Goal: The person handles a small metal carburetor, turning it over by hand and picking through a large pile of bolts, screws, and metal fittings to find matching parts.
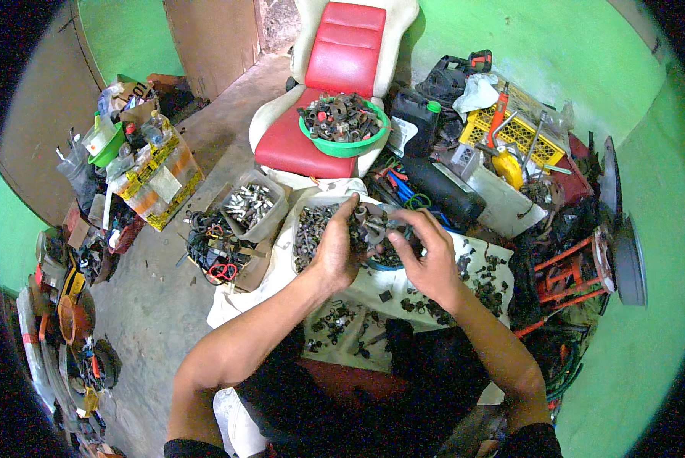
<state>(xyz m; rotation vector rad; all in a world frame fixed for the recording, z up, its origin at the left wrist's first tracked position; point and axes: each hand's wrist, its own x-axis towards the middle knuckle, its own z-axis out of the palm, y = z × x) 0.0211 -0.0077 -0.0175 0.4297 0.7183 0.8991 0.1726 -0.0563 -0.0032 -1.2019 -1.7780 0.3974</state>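
Note:
My left hand (338,248) is cupped with its thumb up, and grey and dark metal parts (371,227) lie against its palm. Its fingers are mostly hidden behind them. From the right, my right hand (428,256) reaches these parts with bent fingers, thumb and forefinger close together. What it pinches is too small to name. Under both hands stands a pale plastic tub (294,256) filled with small dark metal pieces. A blue rim (383,267) shows between my hands. More small dark parts (491,278) lie scattered on the white cloth (381,305) to the right and nearer me.
Beyond my hands, a red and white seat (345,57) carries a green basin (340,148) of metal parts. At left are a tub of silvery cylinders (249,204) and tangled wires (219,244). Black jerrycan (413,122), yellow crate (525,141) and orange frame (571,271) crowd the right.

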